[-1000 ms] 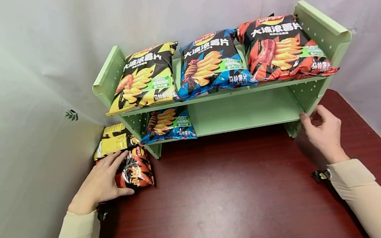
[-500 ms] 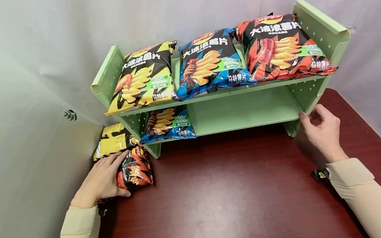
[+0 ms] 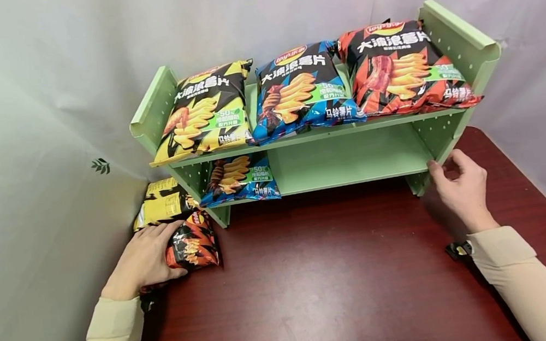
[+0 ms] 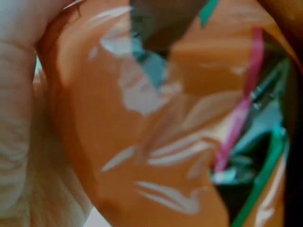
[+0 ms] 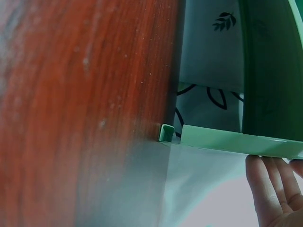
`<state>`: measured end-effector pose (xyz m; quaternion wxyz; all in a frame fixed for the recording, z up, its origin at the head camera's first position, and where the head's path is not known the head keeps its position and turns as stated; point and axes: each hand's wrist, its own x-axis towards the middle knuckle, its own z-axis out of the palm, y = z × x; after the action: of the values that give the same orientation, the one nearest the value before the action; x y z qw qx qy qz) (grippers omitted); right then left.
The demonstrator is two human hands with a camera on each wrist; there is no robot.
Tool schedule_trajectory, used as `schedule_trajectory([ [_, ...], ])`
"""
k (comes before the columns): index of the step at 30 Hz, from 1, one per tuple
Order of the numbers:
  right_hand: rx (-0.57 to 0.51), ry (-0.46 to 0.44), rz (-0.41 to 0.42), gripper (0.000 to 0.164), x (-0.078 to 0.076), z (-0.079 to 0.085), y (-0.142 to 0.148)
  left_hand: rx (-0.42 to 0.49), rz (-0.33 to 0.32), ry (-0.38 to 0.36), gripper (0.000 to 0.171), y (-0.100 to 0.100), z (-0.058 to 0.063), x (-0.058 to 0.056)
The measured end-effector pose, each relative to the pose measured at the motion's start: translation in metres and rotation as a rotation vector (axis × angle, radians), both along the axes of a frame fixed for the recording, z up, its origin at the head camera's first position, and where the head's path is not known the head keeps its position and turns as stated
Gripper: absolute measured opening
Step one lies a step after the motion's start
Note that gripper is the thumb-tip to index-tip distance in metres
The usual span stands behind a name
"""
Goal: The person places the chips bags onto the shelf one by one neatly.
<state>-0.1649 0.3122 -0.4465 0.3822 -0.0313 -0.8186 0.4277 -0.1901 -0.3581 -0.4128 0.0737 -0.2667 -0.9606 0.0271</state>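
Observation:
In the head view my left hand (image 3: 145, 259) grips a red and black bag of chips (image 3: 193, 244) at the left, fingers over its top and thumb at its near side. Close up in the left wrist view, the shiny orange-red bag (image 4: 156, 123) bulges beside the hand. My right hand (image 3: 462, 188) holds the right side panel of a green two-tier shelf (image 3: 351, 157), thumb at the front edge. The right wrist view shows its fingers (image 5: 265, 182) against the panel (image 5: 222, 138).
Yellow (image 3: 208, 111), blue (image 3: 300, 91) and red (image 3: 406, 70) chip bags fill the top tier. Another blue bag (image 3: 241, 179) lies at the lower tier's left. Yellow-backed bags (image 3: 163, 206) sit behind my left hand, near the curtain (image 3: 46, 176). The shelf stands on a dark red table (image 3: 313, 282).
My left hand's thumb and fingers have closed on the red chip bag, which is squeezed and slightly shifted. My right hand stays at the shelf's side panel.

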Motion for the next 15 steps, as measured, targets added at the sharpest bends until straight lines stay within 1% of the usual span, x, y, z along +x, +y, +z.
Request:
schedule_trajectory([
  [8, 0.001, 0.002, -0.001, 0.014, 0.001, -0.001, 0.0, -0.02, -0.016, 0.042, 0.114, 0.003, 0.005, 0.004],
  [15, 0.001, -0.003, -0.003, 0.013, 0.0, 0.0, -0.001, -0.021, -0.037, 0.074, 0.109, 0.007, 0.011, 0.013],
])
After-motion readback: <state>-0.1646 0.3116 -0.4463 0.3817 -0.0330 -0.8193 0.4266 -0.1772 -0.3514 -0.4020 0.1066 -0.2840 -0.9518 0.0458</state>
